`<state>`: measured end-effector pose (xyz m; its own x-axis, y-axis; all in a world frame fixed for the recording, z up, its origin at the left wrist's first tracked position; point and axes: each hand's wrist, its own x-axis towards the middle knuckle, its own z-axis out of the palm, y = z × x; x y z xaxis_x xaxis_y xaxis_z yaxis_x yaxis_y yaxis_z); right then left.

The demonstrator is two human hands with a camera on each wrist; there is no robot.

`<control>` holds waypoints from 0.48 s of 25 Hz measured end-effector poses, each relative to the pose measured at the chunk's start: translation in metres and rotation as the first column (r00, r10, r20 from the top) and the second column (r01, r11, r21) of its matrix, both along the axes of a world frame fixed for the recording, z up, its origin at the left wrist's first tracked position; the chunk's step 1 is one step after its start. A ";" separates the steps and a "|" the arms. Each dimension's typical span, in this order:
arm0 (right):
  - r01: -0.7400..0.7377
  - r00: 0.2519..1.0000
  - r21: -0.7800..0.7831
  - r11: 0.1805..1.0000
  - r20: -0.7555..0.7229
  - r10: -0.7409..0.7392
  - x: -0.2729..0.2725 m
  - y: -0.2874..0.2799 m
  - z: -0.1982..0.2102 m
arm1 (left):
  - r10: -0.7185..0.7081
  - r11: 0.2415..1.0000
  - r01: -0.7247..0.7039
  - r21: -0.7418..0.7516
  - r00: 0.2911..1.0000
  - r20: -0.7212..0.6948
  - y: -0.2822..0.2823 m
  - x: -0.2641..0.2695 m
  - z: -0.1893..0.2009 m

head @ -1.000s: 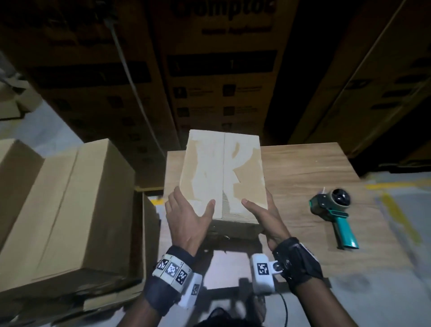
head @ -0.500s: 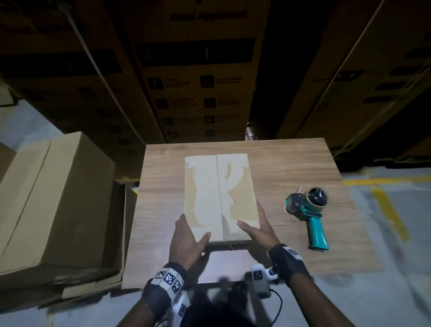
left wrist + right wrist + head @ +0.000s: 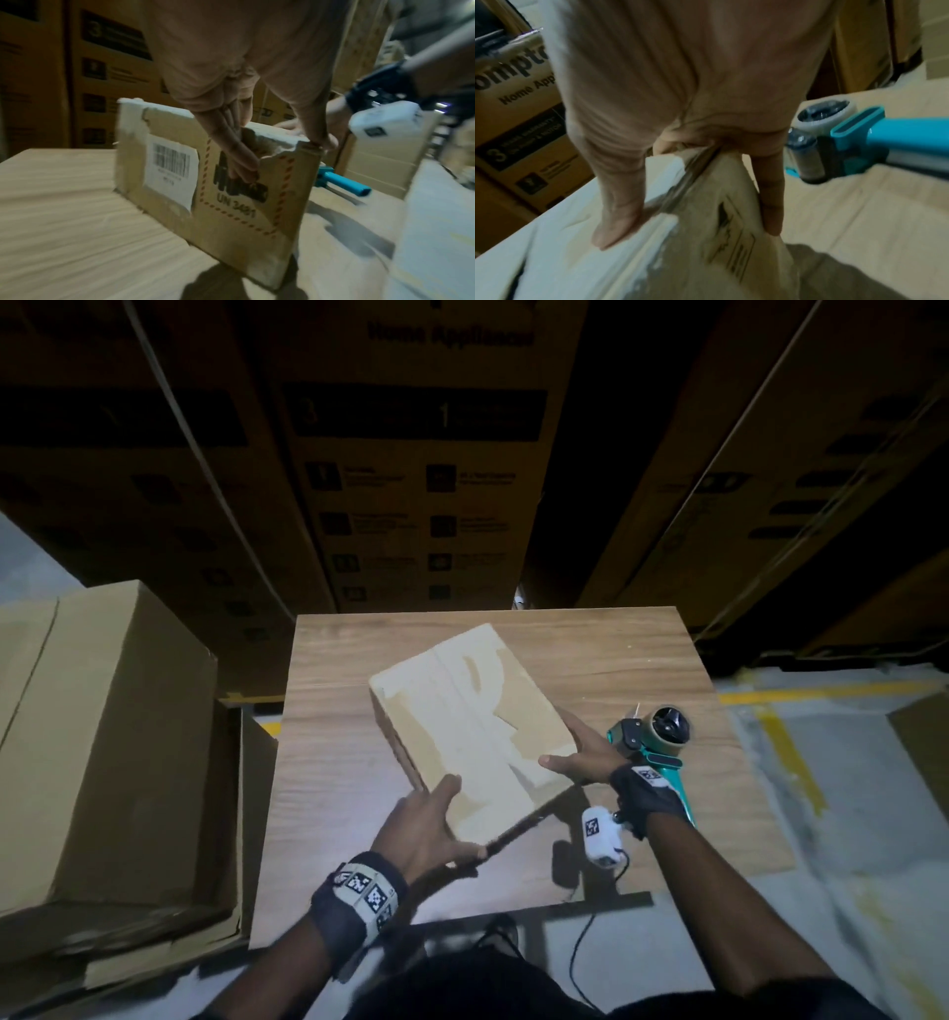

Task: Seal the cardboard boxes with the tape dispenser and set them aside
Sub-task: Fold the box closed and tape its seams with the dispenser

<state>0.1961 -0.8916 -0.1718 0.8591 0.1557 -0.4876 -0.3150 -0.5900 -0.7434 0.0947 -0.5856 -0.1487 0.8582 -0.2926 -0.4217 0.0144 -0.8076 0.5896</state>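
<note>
The box (image 3: 472, 731) sits skewed on the surface (image 3: 606, 660), its near end lifted a little, and I have it between both hands so I can square it up for taping. My left hand (image 3: 426, 829) clamps the near-left corner, thumb on top and fingers (image 3: 239, 160) flat down the end panel by the barcode label (image 3: 170, 168). My right hand (image 3: 580, 752) clamps the right corner, thumb over the top, fingers down the side. The top flaps lie shut with the centre seam untaped, so whatever is inside is hidden. The dispenser (image 3: 652, 747) lies just beside my right wrist, handy for the next reach. Bigger cartons (image 3: 102, 737) stand to my left.
</note>
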 end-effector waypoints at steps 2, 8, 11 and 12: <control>0.018 1.000 -0.037 0.999 0.021 -0.017 0.012 -0.017 0.006 | -0.234 0.971 0.233 0.047 0.972 0.018 -0.022 -0.010 0.004; 0.283 0.951 -0.160 0.946 0.171 -0.256 -0.025 -0.044 0.004 | -0.578 0.789 0.472 0.393 0.787 0.215 -0.069 0.005 0.008; 0.488 0.863 -0.002 0.873 0.151 -0.482 -0.051 -0.054 -0.004 | -0.609 0.781 0.480 0.401 0.729 0.314 -0.075 0.027 0.003; 0.575 0.810 0.022 0.818 0.125 -0.573 -0.058 -0.059 -0.004 | -0.595 0.796 0.463 0.391 0.719 0.359 -0.076 0.033 -0.004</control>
